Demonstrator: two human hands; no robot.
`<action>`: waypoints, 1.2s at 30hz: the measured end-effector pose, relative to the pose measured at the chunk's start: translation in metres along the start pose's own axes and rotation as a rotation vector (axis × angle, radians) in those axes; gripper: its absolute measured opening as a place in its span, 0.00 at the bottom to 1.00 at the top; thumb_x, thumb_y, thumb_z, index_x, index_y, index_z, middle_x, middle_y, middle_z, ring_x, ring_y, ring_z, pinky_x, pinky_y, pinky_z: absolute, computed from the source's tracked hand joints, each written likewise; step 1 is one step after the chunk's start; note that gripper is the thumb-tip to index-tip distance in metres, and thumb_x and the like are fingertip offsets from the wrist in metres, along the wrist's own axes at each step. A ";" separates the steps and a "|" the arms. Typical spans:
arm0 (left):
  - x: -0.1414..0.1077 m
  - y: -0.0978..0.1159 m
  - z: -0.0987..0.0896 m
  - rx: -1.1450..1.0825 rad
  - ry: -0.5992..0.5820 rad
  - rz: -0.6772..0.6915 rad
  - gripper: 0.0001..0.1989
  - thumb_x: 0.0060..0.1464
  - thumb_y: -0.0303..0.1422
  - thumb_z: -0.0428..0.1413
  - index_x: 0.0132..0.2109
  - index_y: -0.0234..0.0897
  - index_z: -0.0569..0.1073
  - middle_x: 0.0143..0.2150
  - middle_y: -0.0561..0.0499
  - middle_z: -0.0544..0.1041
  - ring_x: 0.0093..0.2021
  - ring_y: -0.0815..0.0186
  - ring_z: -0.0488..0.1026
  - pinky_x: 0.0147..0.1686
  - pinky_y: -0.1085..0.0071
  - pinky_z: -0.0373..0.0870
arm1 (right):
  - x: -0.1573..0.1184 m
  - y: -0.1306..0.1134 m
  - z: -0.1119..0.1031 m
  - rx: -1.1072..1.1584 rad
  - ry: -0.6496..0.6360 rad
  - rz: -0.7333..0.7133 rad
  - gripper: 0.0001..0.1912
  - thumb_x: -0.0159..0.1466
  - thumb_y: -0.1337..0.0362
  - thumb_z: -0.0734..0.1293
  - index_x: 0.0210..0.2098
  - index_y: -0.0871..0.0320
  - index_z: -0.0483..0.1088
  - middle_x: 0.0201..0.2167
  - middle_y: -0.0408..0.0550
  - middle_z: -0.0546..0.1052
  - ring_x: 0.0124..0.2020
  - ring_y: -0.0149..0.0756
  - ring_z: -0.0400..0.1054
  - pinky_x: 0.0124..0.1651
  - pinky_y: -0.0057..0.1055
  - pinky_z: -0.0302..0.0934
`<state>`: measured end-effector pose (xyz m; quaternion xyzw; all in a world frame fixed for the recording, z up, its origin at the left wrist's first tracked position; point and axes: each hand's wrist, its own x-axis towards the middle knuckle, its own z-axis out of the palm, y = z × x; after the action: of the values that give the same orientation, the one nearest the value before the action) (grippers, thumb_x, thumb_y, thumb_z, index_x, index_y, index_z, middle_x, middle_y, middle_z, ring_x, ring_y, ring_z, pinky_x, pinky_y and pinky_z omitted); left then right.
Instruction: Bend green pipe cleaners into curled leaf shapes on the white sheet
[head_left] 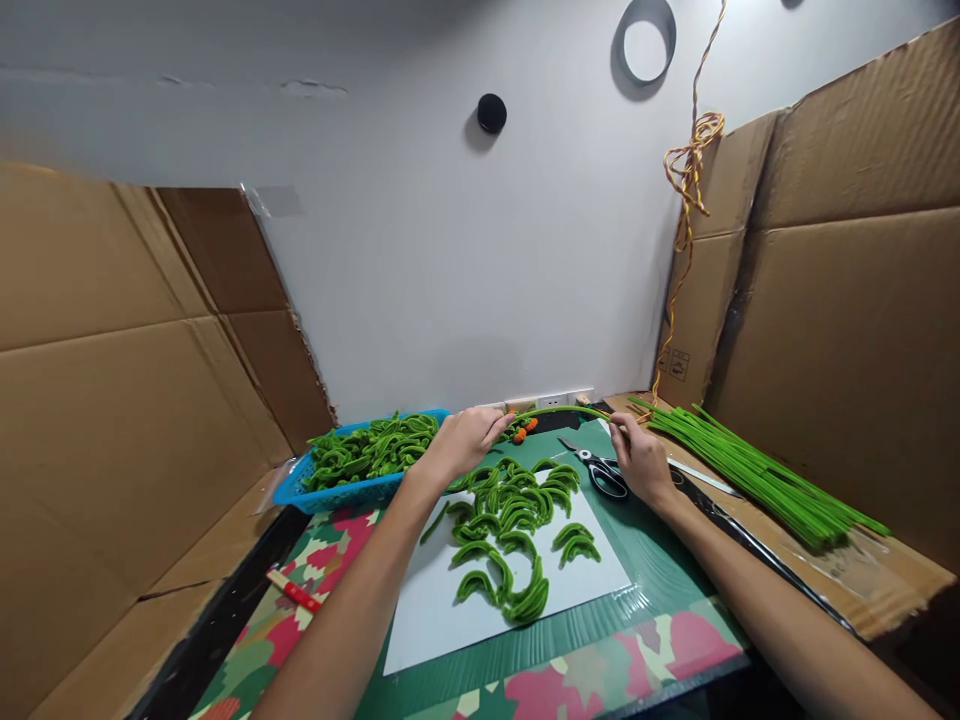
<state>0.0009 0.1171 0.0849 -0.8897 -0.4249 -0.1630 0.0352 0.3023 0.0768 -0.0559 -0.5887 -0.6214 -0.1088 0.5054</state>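
Note:
A long green pipe cleaner (564, 408) arches between my two hands above the far part of the table. My left hand (469, 440) pinches its left end, and my right hand (637, 455) is closed around its right end. Below them, many curved green pipe cleaner pieces (517, 510) lie on a white sheet (424, 630). Black-handled scissors (604, 472) rest just left of my right hand, their blades partly spread. Behind my left hand sits a small green item with orange tips (523, 430), partly hidden.
A blue basket (352, 495) at the left holds a heap of bent green pieces. Straight green pipe cleaners (765, 475) lie bundled at the right, beside a metal ruler (705, 477). Cardboard walls (847, 300) flank the table; a twisted yellow cord (686, 190) hangs at the back right.

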 end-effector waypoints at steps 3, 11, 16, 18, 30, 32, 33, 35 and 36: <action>0.001 0.005 0.009 -0.074 -0.038 0.032 0.23 0.74 0.43 0.41 0.37 0.40 0.74 0.37 0.47 0.79 0.36 0.59 0.74 0.33 0.68 0.58 | 0.000 -0.006 -0.002 0.082 0.018 0.060 0.19 0.75 0.51 0.56 0.49 0.55 0.72 0.29 0.51 0.81 0.29 0.47 0.76 0.32 0.33 0.61; 0.007 0.033 0.036 -0.652 -0.053 0.049 0.20 0.71 0.45 0.45 0.35 0.38 0.69 0.29 0.53 0.70 0.30 0.65 0.69 0.32 0.70 0.64 | 0.003 -0.042 0.001 0.816 -0.197 0.235 0.20 0.67 0.43 0.69 0.35 0.54 0.73 0.22 0.41 0.70 0.22 0.35 0.61 0.24 0.30 0.56; -0.007 0.047 0.042 -0.997 -0.135 -0.059 0.22 0.66 0.53 0.52 0.37 0.37 0.72 0.30 0.52 0.71 0.26 0.67 0.70 0.19 0.75 0.63 | 0.006 -0.055 -0.006 1.121 -0.410 0.349 0.19 0.59 0.47 0.79 0.32 0.57 0.77 0.27 0.43 0.73 0.26 0.32 0.63 0.26 0.29 0.61; -0.023 0.052 0.046 -1.121 -0.091 -0.114 0.24 0.64 0.55 0.55 0.38 0.36 0.73 0.29 0.52 0.72 0.25 0.67 0.72 0.16 0.75 0.64 | 0.003 -0.058 -0.011 1.205 -0.559 0.361 0.17 0.60 0.49 0.79 0.33 0.57 0.78 0.24 0.41 0.72 0.24 0.30 0.62 0.27 0.28 0.60; -0.084 0.078 0.073 -1.381 0.027 -0.302 0.25 0.58 0.52 0.64 0.43 0.30 0.80 0.27 0.48 0.81 0.18 0.63 0.77 0.12 0.75 0.68 | -0.009 -0.070 -0.016 1.366 -0.870 0.313 0.14 0.56 0.57 0.82 0.35 0.58 0.80 0.32 0.45 0.80 0.30 0.33 0.73 0.31 0.28 0.69; -0.082 0.082 0.079 -1.420 -0.010 -0.287 0.24 0.58 0.51 0.65 0.41 0.30 0.79 0.27 0.47 0.82 0.18 0.62 0.78 0.13 0.74 0.70 | -0.009 -0.067 -0.017 1.341 -0.809 0.300 0.13 0.57 0.58 0.82 0.33 0.57 0.80 0.38 0.48 0.82 0.36 0.35 0.76 0.36 0.30 0.70; -0.082 0.084 0.080 -1.439 -0.026 -0.283 0.24 0.58 0.51 0.64 0.40 0.31 0.79 0.28 0.47 0.83 0.18 0.61 0.79 0.13 0.74 0.71 | -0.009 -0.066 -0.018 1.321 -0.771 0.297 0.12 0.57 0.58 0.82 0.32 0.57 0.80 0.42 0.49 0.83 0.41 0.38 0.77 0.41 0.32 0.71; -0.081 0.085 0.082 -1.471 -0.046 -0.275 0.23 0.58 0.51 0.64 0.40 0.31 0.79 0.29 0.46 0.84 0.19 0.62 0.79 0.14 0.74 0.72 | -0.010 -0.065 -0.020 1.289 -0.718 0.298 0.12 0.57 0.58 0.82 0.31 0.56 0.79 0.50 0.50 0.82 0.53 0.43 0.76 0.52 0.36 0.70; -0.081 0.085 0.083 -1.483 -0.065 -0.268 0.23 0.58 0.51 0.65 0.40 0.31 0.79 0.30 0.46 0.84 0.19 0.62 0.79 0.14 0.74 0.72 | -0.010 -0.065 -0.020 1.285 -0.716 0.301 0.11 0.57 0.58 0.82 0.31 0.55 0.79 0.53 0.51 0.82 0.57 0.45 0.74 0.56 0.38 0.69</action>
<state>0.0403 0.0188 -0.0126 -0.6253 -0.3093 -0.3829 -0.6056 0.2556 0.0373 -0.0237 -0.2557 -0.6019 0.5437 0.5261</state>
